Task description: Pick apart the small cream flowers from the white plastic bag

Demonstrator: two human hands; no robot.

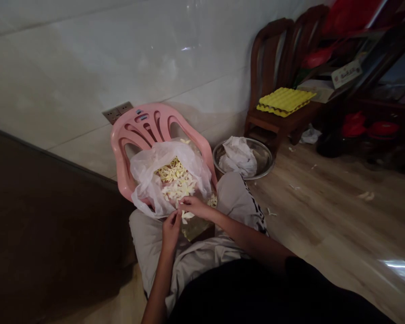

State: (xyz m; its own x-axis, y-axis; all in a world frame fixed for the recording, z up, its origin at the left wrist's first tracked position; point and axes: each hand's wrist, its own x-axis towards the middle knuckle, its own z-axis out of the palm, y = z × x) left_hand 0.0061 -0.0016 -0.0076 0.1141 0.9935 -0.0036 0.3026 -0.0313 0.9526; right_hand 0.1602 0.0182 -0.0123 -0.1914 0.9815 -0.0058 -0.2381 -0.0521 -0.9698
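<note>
My left hand and my right hand meet at their fingertips above my lap. Both are closed in a pinch, and whatever lies between the fingers is too small to make out. Just beyond them, a thin whitish plastic bag lies spread open on the seat of a pink plastic chair. Inside it is a loose heap of white, petal-like pieces, with yellower, thinner pieces toward the back. A few pale pieces show right below my right hand.
To the right, a metal basin holds a bunched white plastic bag. Behind it stands a wooden chair with yellow egg trays on its seat. Pale scraps dot the wood floor. A dark surface fills the left.
</note>
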